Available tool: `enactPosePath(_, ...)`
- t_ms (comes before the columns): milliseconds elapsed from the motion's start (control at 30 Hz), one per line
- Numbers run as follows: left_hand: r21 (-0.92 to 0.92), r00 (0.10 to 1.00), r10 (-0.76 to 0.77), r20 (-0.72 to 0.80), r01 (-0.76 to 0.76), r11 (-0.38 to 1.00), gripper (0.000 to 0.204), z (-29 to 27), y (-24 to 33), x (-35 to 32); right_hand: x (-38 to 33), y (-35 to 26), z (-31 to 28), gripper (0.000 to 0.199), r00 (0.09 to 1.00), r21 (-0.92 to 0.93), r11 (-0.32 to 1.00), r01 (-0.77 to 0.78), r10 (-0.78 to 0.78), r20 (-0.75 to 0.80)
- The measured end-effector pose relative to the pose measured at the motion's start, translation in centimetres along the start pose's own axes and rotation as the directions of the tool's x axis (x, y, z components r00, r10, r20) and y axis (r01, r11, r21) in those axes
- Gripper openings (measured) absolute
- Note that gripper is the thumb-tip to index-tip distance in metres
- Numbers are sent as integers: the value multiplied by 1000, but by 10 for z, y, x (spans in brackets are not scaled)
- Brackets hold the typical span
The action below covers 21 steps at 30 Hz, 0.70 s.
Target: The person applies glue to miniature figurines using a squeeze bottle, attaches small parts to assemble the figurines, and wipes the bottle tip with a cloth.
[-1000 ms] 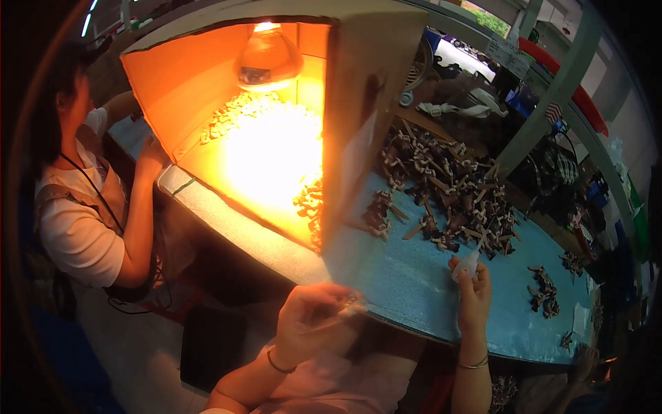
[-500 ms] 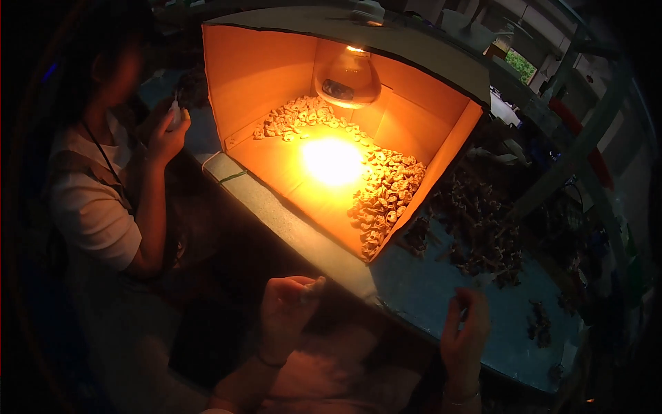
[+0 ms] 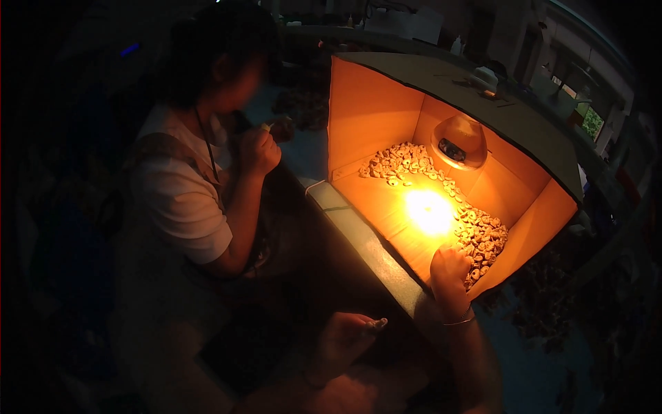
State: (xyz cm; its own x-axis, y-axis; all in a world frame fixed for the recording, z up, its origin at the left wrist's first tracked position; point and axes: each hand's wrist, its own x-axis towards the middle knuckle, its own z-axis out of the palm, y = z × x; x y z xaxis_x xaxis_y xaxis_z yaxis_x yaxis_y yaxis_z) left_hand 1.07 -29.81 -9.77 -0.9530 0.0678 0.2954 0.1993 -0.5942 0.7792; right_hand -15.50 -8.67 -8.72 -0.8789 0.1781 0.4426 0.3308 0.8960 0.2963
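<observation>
My left hand (image 3: 345, 338) is low in the middle of the view, fingers closed on a small pale piece (image 3: 376, 324) whose kind I cannot make out. My right hand (image 3: 449, 272) reaches into the open front of a cardboard box (image 3: 376, 96), at the near end of a pile of small curled, ring-like pieces (image 3: 483, 238). Its back faces me and its fingertips are hidden, so whether it grips a piece does not show. A glowing heat lamp bulb (image 3: 460, 141) hangs from the box's top, leaving a white glare on the box floor.
The box stands on a pale table edge (image 3: 369, 241). Another person (image 3: 183, 186) sits at the left, hands raised near the chest around something small. A blue-green surface (image 3: 552, 372) with dark clustered pieces (image 3: 545, 317) lies to the right, in dim light.
My right hand has moved from the blue-green surface into the box by the pile. The view has swung left, so the box appears farther right. My left hand keeps its small piece.
</observation>
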Motion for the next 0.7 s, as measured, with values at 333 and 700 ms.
enactPosePath(333, -135, 985, -164, 60, 170, 976, 26, 22, 1, 14, -70, 33, -119, 12, 951, 820, 484, 305, -196, -239)
enactPosePath(700, -208, 812, -319, 489, 464, 861, 26, 99, -23, -1, -148, 145, -130, 24, 964, 960, 95, 263, 11, -265)
